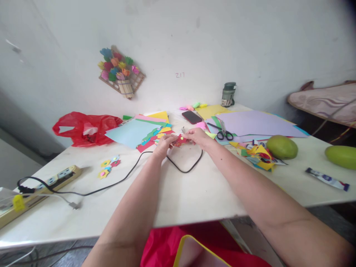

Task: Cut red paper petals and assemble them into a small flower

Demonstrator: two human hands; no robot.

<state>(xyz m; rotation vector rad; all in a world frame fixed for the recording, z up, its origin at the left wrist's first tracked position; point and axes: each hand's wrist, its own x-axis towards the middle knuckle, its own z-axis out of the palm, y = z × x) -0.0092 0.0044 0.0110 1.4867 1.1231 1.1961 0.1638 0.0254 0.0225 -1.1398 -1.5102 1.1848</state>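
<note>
A small red paper flower (182,138) with a yellow centre is between my hands, above the white table. The fingers of my right hand (197,135) pinch its right side. My left hand (164,144) is closed at its left edge, its fingertips partly hidden. A black cord (187,172) runs beneath my left hand and loops below the flower. Just behind my hands, a small metallic tip (183,129) shows; its body is hidden. To the left of my left hand lie wavy strips of coloured paper (151,138) and several finished paper flowers (103,173).
Sheets of light blue (126,132) and lilac paper (250,122) flank a phone (191,117) and scissors (224,134). Paper scraps (260,157), green fruit (282,147) and a glue tube (327,179) lie right. A power strip (52,183) and red bag (102,128) lie left.
</note>
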